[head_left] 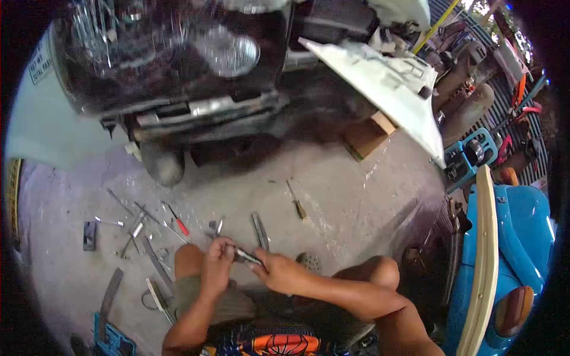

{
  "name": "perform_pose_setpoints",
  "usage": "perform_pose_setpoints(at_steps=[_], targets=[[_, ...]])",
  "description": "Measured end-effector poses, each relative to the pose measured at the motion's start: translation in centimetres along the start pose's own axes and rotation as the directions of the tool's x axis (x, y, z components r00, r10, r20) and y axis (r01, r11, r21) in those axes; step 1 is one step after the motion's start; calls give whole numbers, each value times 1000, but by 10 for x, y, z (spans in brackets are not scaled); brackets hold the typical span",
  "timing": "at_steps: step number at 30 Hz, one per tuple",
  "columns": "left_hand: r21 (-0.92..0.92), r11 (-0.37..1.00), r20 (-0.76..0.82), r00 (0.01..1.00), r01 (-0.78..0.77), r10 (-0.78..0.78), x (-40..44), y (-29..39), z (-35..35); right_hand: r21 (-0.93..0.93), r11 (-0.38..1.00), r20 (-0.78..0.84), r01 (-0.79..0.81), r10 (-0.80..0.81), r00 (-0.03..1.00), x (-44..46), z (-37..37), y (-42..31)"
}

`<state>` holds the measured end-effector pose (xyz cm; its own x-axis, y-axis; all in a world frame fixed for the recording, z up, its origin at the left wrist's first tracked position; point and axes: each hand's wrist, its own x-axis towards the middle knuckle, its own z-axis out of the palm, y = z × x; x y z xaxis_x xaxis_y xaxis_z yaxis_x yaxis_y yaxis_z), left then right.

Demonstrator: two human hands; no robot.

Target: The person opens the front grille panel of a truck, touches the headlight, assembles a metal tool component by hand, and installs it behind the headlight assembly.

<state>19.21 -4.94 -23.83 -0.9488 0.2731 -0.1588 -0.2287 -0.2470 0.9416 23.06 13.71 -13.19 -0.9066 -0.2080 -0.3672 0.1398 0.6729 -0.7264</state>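
Between my two hands is a short silver metal tool [247, 256], which looks like a ratchet handle, though its ends are hidden by my fingers. My left hand [218, 261] is closed round its left end. The fingers of my right hand [274, 270] pinch the other end. Just beyond the hands, a flat grey metal bar [259, 230] lies on the concrete floor [332, 237]. A few small metal pieces [218, 225] rest near my left fingertips. Farther off lies a screwdriver with a yellowish handle [298, 207].
Several tools are scattered at left, among them a red-handled screwdriver [181, 226] and a dark block [89, 235]. Ahead stands a vehicle's opened front [196, 113]. A white panel [380, 89] leans over a cardboard box [369, 137]. Blue bodywork [516, 219] stands close at right.
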Motion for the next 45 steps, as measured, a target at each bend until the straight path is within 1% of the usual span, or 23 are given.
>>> perform_pose_setpoints(at_steps=[1,2,3,4,5,6,7,9,10,12,15,19,20,21,25,27,31,33,34,36,40,42,45], targets=[[189,981,11,999,-45,44,-1,4,-2,-6,1000,69,-8,8,998,3,4,8],[369,923,21,994,-105,105,0,6,-4,-17,994,-11,109,-109,994,-1,2,4],[330,940,49,996,-84,72,1,2,-7,-58,998,66,-13,17,998,1,6,10],[291,955,82,996,-56,33,3,-3,-10,-51,998,110,-32,37,993,5,6,14],[296,955,99,995,-15,-15,4,-5,-13,-28,999,108,-18,21,994,5,7,20],[305,952,114,991,34,-72,5,-4,-15,-19,995,-12,96,-97,995,7,17,36],[307,952,120,992,-9,-29,6,-5,-19,-2,1000,152,-11,11,988,10,8,35],[329,943,211,977,-43,-29,10,-2,-21,92,978,233,-188,162,959,-8,-24,-14],[331,941,218,976,-69,-5,10,18,-15,86,982,215,-170,148,965,-4,-21,-4],[490,871,161,984,-10,-79,0,52,-3,469,837,360,-282,110,926,1,-10,14],[363,932,138,990,-19,-33,-4,55,1,557,787,393,-265,31,919,-3,-22,7],[502,859,101,993,-98,55,5,56,3,660,701,409,-271,-32,912,11,-27,9],[256,966,51,999,-15,2,-3,70,15,681,683,418,-263,-67,906,8,-35,-2],[-12,998,17,998,62,-62,-8,81,26,702,664,427,-258,-103,899,8,-41,-8],[-118,993,-86,996,12,-22,6,79,38,735,654,369,-180,-162,915,32,-33,-2],[-433,900,-106,988,54,-110,24,54,31,783,616,262,-88,-198,945,47,-28,3],[-392,920,-129,991,-30,-22,44,46,35,744,669,236,0,-262,936,78,-31,23],[-381,922,-53,993,75,-102,48,47,36,665,745,254,40,-276,927,89,-37,31],[-372,926,-72,993,63,-96,50,42,39,669,741,264,45,-294,919,98,-36,38],[-378,925,-241,961,39,-139,54,28,46,654,756,336,-22,-265,904,120,-27,59],[-337,940,-321,931,57,-172,58,28,72,716,697,352,-36,-316,881,144,-11,93],[-249,968,-394,909,40,-139,49,47,109,666,743,407,-56,-300,863,144,-23,99],[-262,964,-402,902,53,-159,60,21,108,552,830,459,-76,-226,859,138,-49,101]])
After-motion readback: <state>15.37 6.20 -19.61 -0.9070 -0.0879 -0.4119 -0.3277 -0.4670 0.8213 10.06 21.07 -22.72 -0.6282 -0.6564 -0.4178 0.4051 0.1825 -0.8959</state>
